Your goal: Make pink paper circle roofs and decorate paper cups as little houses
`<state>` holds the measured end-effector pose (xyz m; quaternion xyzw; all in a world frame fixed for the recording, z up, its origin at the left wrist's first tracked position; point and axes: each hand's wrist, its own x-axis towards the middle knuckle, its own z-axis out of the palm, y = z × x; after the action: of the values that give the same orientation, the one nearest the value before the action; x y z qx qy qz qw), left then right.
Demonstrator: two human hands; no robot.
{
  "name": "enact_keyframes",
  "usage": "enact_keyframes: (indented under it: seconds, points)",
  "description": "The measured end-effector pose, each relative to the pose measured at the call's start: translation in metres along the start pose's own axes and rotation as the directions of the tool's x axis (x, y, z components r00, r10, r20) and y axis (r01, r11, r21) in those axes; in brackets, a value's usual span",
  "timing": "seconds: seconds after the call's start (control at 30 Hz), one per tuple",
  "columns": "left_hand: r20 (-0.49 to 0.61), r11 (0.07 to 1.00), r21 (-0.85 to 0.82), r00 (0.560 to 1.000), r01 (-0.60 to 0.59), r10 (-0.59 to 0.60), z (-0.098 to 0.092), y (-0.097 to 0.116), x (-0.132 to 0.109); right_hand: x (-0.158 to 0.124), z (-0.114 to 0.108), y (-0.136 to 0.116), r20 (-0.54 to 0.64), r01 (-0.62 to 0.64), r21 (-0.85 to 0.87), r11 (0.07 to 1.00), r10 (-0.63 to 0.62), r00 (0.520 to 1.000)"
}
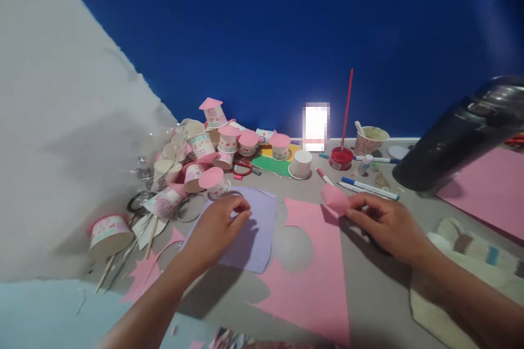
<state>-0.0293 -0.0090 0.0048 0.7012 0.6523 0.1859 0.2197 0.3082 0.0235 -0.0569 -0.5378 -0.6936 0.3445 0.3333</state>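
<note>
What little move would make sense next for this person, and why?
Perhaps the right hand should bring its curled pink paper piece to the white paper cup: that cup looks uncovered, while several nearby paper cups wear pink paper tops.

At two o'clock from centre, a pixelated white patch [316,126] glares; soft shadows [213,294] cross the dim, slightly blurred worktop [380,305].

The left hand [225,218], centre-left, covers part of the lilac sheet [248,245]. Bright panel [316,125], upper centre-right, is pixelated; content unreadable. Flask [444,131] and pink sheet [487,191] are cut off at the right edge. Cloth [477,251], lower right, is partly hidden by the right forearm [462,289]. Printed item [233,338], bottom centre, is cut off, unidentifiable.
</note>
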Motion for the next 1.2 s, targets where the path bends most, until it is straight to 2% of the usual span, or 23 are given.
enact_keyframes:
  seconds: [0.07,0.13,0.27,0.4,0.53,0.57,0.63,0.73,0.87,1.03,1.13,1.2]
  points:
    - [0.015,0.997,0.023,0.997,0.071,-0.072,0.003,-0.01,-0.006,0.001,0.002,0.007,-0.074,0.109,-0.083,0.991,-0.115,0.991]
    - [0.061,0.997,0.012,0.995,0.083,-0.083,0.007,-0.013,-0.01,0.0,0.005,0.012,-0.125,0.175,-0.127,0.976,-0.191,0.974]
    - [0.121,0.994,-0.074,0.99,0.079,-0.07,0.009,-0.008,-0.006,-0.002,0.011,0.017,-0.134,0.295,-0.193,0.936,-0.323,0.937]
    - [0.038,0.982,-0.175,0.997,0.071,-0.066,0.005,-0.002,0.015,-0.002,0.018,0.017,-0.077,0.413,-0.241,0.878,-0.442,0.894]
    - [0.061,0.929,-0.369,0.998,0.001,0.023,0.021,0.011,0.054,-0.002,0.026,0.016,-0.075,0.484,-0.272,0.832,-0.52,0.851]
    - [0.052,0.917,-0.4,0.998,-0.006,0.03,0.028,0.014,0.066,-0.003,0.027,0.016,-0.07,0.496,-0.28,0.822,-0.532,0.844]
    - [-0.034,0.918,-0.391,0.998,-0.061,0.052,0.043,0.019,0.091,-0.005,0.03,0.014,-0.045,0.509,-0.296,0.808,-0.544,0.838]
    - [-0.081,0.916,-0.379,0.991,-0.131,0.108,0.062,0.025,0.123,-0.008,0.032,0.01,-0.008,0.522,-0.322,0.79,-0.554,0.832]
    - [-0.121,0.914,-0.363,0.982,-0.181,0.147,0.08,0.031,0.149,-0.009,0.033,0.009,0.015,0.518,-0.332,0.788,-0.545,0.838]
    - [-0.154,0.916,-0.363,0.981,-0.169,0.12,0.09,0.036,0.162,-0.009,0.034,0.015,0.061,0.512,-0.289,0.809,-0.518,0.853]
    - [-0.14,0.9,-0.41,0.985,-0.149,0.099,0.081,0.038,0.157,-0.01,0.033,0.015,0.073,0.498,-0.273,0.823,-0.498,0.864]
    - [-0.077,0.87,-0.474,0.991,-0.135,0.112,0.07,0.04,0.148,-0.01,0.032,0.013,0.026,0.47,-0.247,0.847,-0.479,0.877]
